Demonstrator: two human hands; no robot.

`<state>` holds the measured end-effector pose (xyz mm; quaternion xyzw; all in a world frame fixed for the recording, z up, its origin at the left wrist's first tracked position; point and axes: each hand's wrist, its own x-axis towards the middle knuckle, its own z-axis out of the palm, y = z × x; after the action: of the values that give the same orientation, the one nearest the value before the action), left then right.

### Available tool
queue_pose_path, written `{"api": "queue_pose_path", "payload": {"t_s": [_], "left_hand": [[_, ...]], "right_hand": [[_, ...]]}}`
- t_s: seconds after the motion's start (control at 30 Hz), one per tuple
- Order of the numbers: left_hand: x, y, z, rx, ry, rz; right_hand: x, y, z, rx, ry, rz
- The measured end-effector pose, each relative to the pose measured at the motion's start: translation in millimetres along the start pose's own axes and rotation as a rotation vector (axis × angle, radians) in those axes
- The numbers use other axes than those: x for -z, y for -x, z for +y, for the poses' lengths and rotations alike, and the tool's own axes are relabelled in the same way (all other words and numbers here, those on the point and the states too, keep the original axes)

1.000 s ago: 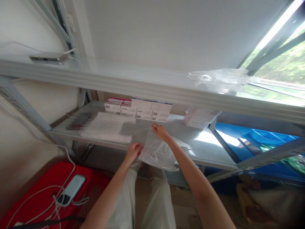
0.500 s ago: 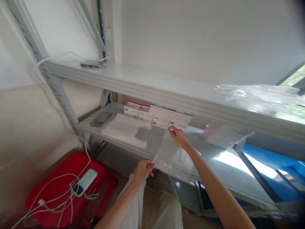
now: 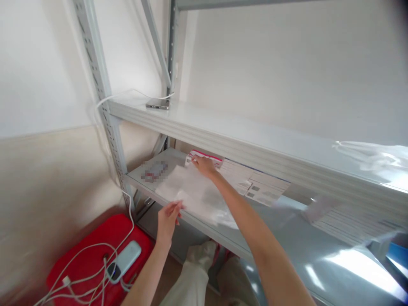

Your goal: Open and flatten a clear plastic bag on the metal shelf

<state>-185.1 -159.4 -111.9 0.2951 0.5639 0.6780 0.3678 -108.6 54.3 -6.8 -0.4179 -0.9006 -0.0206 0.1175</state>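
Observation:
A clear plastic bag is spread over the lower shelf, above a pile of white, thin-looking sheets or bags. My left hand pinches its near left corner at the shelf's front edge. Farther back, my right hand pinches the far edge, fingers closed, in front of the white boxes with a red stripe. To the right of that hand stand white boxes with a blue edge, partly covered by the bag and my forearm.
A thin grey device with a white cable lies on the upper shelf; crumpled clear plastic is at its right. Below left, a red stool carries a power bank and tangled white cables. More packs lie right.
Both hands have moved left along the shelf with the clear plastic bag, which now overlies the white pile. The camera view has also shifted.

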Motion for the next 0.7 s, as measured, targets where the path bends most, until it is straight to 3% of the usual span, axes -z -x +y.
{"api": "queue_pose_path", "payload": {"t_s": [0.17,0.33,0.53,0.6,0.7], "left_hand": [[30,-44,-6,-0.032,-0.03,0.238],[36,-64,-19,-0.124,-0.098,0.356],[33,-78,-37,-0.468,-0.597,0.519],[36,-85,-44,-0.533,-0.711,0.533],[41,-95,-54,-0.554,-0.734,0.431]], "right_hand": [[-54,-48,-40,-0.021,-0.002,-0.089],[-91,-67,-46,-0.082,-0.01,-0.108],[-109,-76,-38,-0.132,-0.033,-0.08],[-113,-77,-37,-0.141,-0.047,-0.07],[-118,-79,-38,-0.135,-0.068,-0.044]]}}
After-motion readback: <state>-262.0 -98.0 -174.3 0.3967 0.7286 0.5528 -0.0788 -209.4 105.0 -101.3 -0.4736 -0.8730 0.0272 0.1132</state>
